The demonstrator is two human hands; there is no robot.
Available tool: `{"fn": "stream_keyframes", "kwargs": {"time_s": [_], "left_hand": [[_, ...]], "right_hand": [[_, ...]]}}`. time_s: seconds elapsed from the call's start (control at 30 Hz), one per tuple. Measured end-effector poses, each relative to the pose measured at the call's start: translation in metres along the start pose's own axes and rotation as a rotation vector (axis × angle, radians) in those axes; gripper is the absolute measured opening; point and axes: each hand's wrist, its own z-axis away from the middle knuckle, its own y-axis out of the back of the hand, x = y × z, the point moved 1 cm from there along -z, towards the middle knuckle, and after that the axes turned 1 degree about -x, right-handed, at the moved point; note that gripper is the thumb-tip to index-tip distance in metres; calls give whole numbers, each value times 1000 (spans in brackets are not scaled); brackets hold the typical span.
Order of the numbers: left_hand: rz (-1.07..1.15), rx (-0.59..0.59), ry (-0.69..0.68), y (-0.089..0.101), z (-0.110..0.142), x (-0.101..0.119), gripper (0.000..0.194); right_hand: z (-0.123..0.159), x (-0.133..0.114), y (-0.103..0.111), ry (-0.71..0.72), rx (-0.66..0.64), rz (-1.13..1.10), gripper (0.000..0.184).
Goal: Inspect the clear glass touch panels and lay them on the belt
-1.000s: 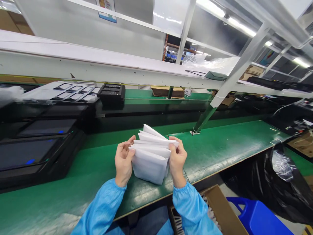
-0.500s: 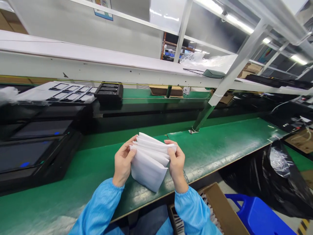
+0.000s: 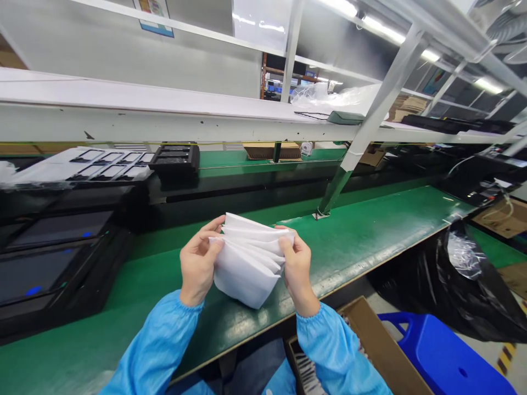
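Observation:
A stack of thin white pouches (image 3: 247, 269), which look like foam sleeves, is held up over the green bench (image 3: 164, 285). My left hand (image 3: 200, 260) pinches the stack at its upper left edge, thumb in front and fingers behind. At the upper right edge my right hand (image 3: 297, 263) grips it the same way, thumb on the front. Between the hands the pouches fan apart at the top. The fingertips behind the stack are partly hidden. Both forearms wear blue sleeves.
Black trays (image 3: 53, 263) holding dark flat panels stand at the left. A green-and-white post (image 3: 343, 173) rises behind the bench. Below the front edge are an open cardboard box (image 3: 382, 351), a blue stool (image 3: 448, 356) and a black bag (image 3: 420, 280).
The pouches have spread slightly wider at the top, and my left hand has shifted a little left. The whole view has turned slightly, with the background moving left.

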Motion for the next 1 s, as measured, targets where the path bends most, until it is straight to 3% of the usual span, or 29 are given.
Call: {"fn": "stream_keyframes", "kwargs": {"time_s": [0.1,0.23,0.4,0.5,0.6,0.67,0.73,0.87,1.0], "left_hand": [[65,36,29,-5,0,3,12],[-39,57,22,-11,-2,-5,20],[-143,116,32,-18,-5,-12,24],[-153,112,35,-20,-5,-11,28],[-123,44,50,-15,-9,-11,46],[-105,-76,99,-11,-14,-13,76],[-142,-181,147,-7,-19,-15,88],[-250,-169,135,-6,-24,-18,53],[-260,-118,89,-11,-23,-14,45]], "right_hand": [[1,2,1,-1,9,-19,32],[5,2,3,51,-55,-36,34],[17,2,4,216,-229,22,62],[18,6,1,161,-141,137,43],[12,8,-2,150,-77,168,24],[6,8,-3,170,-80,159,22],[-1,9,-2,185,-88,151,22],[-10,9,1,197,-105,134,23],[-15,1,3,210,-133,118,27]]}}
